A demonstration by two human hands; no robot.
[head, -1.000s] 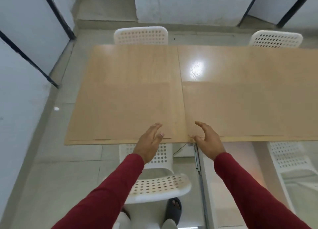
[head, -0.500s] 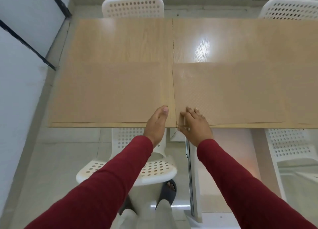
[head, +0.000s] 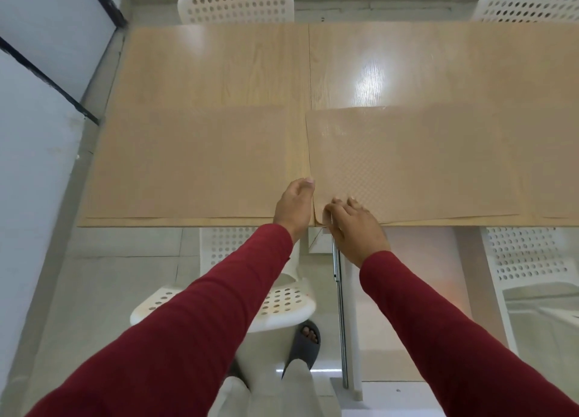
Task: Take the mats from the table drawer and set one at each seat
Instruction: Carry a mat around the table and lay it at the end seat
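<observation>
Two tan mats lie on the wooden table [head: 219, 65]. The left mat [head: 188, 162] lies flat at the near left seat. The textured right mat [head: 423, 162] lies at the near right, with further thin edges showing beneath it along the table's front. My right hand [head: 355, 225] has its fingers curled on that mat's near left corner, which is bent up slightly. My left hand [head: 294, 205] rests on the table between the two mats, its fingertips touching the right mat's left edge.
White perforated chairs stand at the far left [head: 235, 2], far right [head: 529, 2], near left under my arms [head: 279, 303] and near right [head: 529, 256]. A wall with black frames [head: 47, 81] runs along the left. A metal table leg [head: 341, 316] drops below the front edge.
My right hand went from open above the table edge to curled on the right mat's corner. My left hand slid forward to that mat's left edge. The view tilted down.
</observation>
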